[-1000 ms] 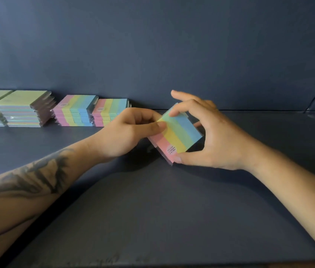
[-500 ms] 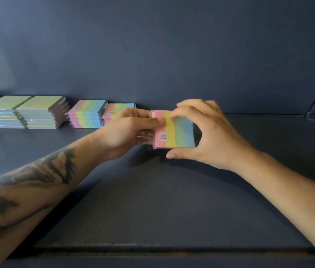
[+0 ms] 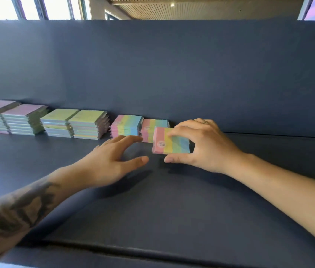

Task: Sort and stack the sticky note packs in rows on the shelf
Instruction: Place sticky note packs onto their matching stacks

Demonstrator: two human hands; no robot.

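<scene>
My right hand (image 3: 201, 147) grips a striped sticky note pack (image 3: 172, 141), pink, yellow, green and blue, between thumb and fingers just above the dark shelf (image 3: 152, 209). The pack sits in front of a low striped stack (image 3: 153, 125) by the back wall. A taller striped stack (image 3: 126, 125) stands to its left. My left hand (image 3: 112, 161) hovers spread out and empty, left of the held pack. Farther left along the wall stand green-topped stacks (image 3: 75, 123) and pink-topped stacks (image 3: 11, 118).
The dark blue back panel (image 3: 172, 74) rises behind the row. The shelf runs on to the right of the striped stacks. Its front edge (image 3: 133, 248) crosses the bottom of the view.
My left hand has let go of the striped pack and spread out to the left. My right hand now holds the pack alone, closer to the stacks at the wall.
</scene>
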